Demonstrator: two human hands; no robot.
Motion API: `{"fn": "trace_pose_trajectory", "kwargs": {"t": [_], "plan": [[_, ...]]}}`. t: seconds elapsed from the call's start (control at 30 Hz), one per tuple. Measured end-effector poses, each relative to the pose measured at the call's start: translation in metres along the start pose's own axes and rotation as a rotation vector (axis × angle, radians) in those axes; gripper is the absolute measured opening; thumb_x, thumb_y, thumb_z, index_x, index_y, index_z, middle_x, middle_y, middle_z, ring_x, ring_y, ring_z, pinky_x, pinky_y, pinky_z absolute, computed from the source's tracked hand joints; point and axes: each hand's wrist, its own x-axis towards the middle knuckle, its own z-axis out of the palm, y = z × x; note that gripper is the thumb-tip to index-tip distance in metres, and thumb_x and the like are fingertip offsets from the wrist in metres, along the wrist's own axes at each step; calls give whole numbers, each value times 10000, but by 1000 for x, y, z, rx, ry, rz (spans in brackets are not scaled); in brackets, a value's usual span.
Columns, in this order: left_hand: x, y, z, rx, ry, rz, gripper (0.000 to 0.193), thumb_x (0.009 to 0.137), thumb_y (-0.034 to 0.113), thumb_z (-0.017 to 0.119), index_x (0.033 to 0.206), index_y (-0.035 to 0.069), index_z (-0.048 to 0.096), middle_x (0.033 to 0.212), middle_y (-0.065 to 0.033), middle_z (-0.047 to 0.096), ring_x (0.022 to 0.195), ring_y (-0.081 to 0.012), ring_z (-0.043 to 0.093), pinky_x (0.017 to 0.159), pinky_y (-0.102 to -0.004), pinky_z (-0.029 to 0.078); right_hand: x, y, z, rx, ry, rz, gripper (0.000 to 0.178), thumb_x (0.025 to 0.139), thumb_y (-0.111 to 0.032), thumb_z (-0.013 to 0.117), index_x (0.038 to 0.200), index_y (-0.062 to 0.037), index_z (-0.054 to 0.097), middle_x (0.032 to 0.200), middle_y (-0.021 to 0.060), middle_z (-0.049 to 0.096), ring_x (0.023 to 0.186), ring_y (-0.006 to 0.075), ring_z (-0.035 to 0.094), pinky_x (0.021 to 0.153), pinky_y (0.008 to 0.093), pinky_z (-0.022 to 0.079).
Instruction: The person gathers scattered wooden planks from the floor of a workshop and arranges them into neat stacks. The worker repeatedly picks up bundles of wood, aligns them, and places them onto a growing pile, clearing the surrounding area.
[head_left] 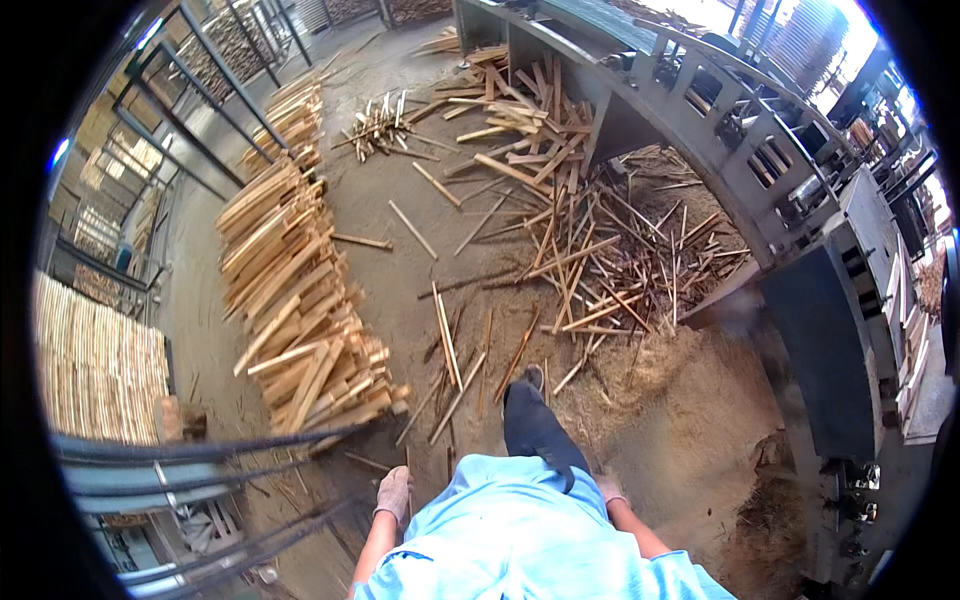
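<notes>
The wood looks only partly stacked: a long board stack point(290, 280) runs at left, while a slat heap point(572, 257) lies jumbled at right. One thin slat point(458, 398) lies on the floor point(375, 290) ahead of the left hand point(394, 492), its long axis slanting forward and rightward. That hand seems empty (its closure I cannot tell); the right hand point(608, 489), mostly hidden, likewise.

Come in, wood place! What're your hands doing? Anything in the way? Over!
Left hand gloved, nothing seen in it. Right hand partly hidden by shirt. Wood pile ahead-left. Loose sticks on floor ahead.
</notes>
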Motion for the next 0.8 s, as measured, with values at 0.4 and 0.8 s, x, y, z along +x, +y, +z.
{"fn": "trace_pose_trajectory", "kwargs": {"t": [0.4,0.8], "plan": [[75,186,8,626,-109,185,447,1031,399,545,1282,49,665,1032,-92,729,880,-196,687,808,-350,546,82,-85,-182,13,410,-246,276,928,-244,548,1014,-37,709,1076,237,713,1018,398,692,853,478,529],[228,312,46,675,-205,448,519,1037,400,518,1369,10,609,1307,-233,672,1249,-360,622,1057,-411,476,-26,61,30,429,251,721,383,941,-322,586,1190,-67,728,1217,256,688,1112,411,674,912,489,538]]}}
